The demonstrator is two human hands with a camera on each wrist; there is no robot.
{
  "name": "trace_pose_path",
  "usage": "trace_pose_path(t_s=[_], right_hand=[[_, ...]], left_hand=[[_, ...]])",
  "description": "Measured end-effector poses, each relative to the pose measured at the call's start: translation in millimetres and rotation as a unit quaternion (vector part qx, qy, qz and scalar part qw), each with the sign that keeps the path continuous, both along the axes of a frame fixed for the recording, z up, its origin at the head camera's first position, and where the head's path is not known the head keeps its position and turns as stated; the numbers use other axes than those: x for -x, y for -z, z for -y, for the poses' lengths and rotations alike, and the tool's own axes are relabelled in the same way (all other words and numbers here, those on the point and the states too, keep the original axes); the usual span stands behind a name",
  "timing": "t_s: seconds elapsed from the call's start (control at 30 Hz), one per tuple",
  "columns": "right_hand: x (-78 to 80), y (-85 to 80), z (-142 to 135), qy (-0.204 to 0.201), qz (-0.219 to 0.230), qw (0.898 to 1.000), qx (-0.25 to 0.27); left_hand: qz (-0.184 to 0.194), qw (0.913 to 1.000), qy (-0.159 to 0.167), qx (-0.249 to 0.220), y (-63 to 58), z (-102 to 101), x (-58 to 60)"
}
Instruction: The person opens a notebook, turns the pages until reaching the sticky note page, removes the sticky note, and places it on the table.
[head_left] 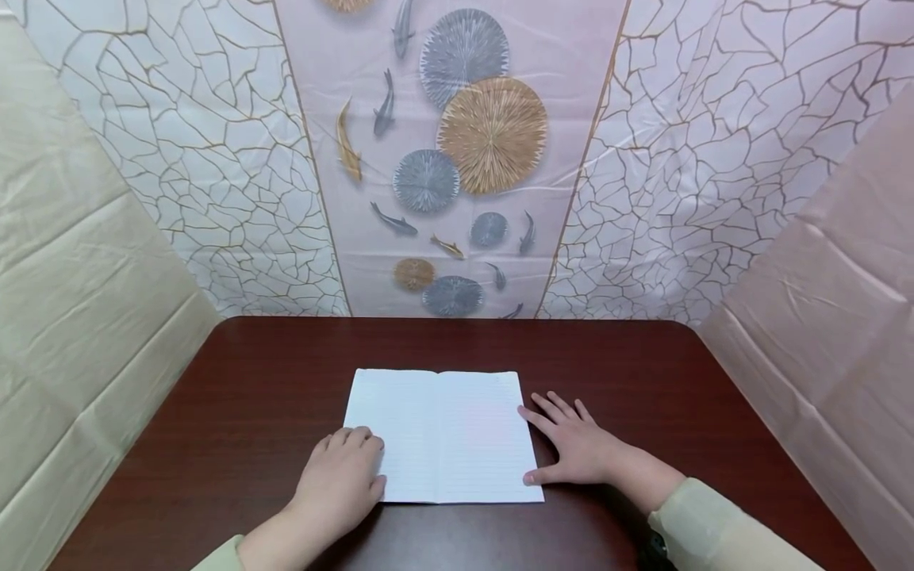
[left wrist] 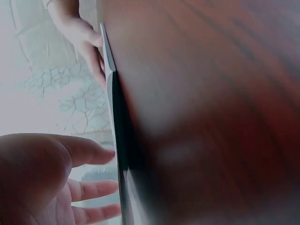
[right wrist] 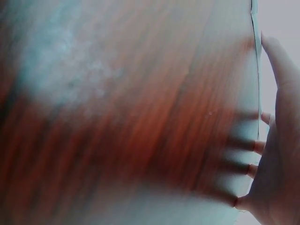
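Observation:
An exercise book (head_left: 457,444) with ruled white pages lies spread flat in the head view, its centre fold running away from me. My left hand (head_left: 337,480) rests on the outer part of the left page, fingers loosely bent and the thumb near the lower edge. In the left wrist view that hand's fingertips (left wrist: 107,156) come down onto the book, which shows edge-on. To the right, my right hand (head_left: 580,446) has its fingers spread. Its thumb and index finger touch the right page's edge, while the other fingertips (right wrist: 253,171) are down on the wood.
The book lies on a dark reddish-brown table (head_left: 271,373) with rounded far corners. Behind it hangs a patterned cloth (head_left: 493,135) with fish and round leaf prints. Pale cloth walls (head_left: 78,317) close in on both sides. A dark object (head_left: 653,549) shows beneath the right sleeve.

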State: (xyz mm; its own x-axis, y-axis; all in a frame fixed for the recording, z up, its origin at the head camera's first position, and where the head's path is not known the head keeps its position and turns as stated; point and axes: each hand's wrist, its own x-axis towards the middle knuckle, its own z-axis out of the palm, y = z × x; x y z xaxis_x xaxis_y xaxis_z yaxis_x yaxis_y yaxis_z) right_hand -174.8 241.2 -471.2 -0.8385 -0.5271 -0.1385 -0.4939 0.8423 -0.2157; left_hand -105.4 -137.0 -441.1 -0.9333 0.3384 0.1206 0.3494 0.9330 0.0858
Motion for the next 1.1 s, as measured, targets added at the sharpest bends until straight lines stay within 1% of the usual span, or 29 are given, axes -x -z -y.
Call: trace_pose_path(t_s=[0.27,0.4,0.47,0.63,0.8,0.93,1.1], right_hand=[[0.7,-1.2,0,0.002,0.001,1.000,-0.003],[0.0,-2.1,0,0.002,-0.001,1.000,-0.003],[-0.2,-2.3,0,0.002,-0.001,1.000,-0.005],[-1.1,-2.6,1,0.004,0.002,1.000,-0.006],[-1.4,-3.1,2,0.005,0.008,1.000,-0.007],[-0.8,-3.4,2,0.004,0.007,1.000,-0.005],[-0.7,-2.9,0,0.000,0.002,1.000,-0.004]], left_hand=[[0.018,0.9988,0.045,-0.001,9.9,-21,9.6],[0.035,0.9971,0.067,-0.005,11.3,-33,12.0],[0.045,0.9964,0.072,-0.002,11.6,-40,12.8],[0.074,0.9942,0.077,0.009,11.9,-53,15.5],[0.099,0.9915,0.082,0.022,13.7,-60,19.3],[0.114,0.9899,0.082,0.019,12.9,-62,21.0],[0.135,0.9878,0.078,0.005,12.1,-63,22.0]])
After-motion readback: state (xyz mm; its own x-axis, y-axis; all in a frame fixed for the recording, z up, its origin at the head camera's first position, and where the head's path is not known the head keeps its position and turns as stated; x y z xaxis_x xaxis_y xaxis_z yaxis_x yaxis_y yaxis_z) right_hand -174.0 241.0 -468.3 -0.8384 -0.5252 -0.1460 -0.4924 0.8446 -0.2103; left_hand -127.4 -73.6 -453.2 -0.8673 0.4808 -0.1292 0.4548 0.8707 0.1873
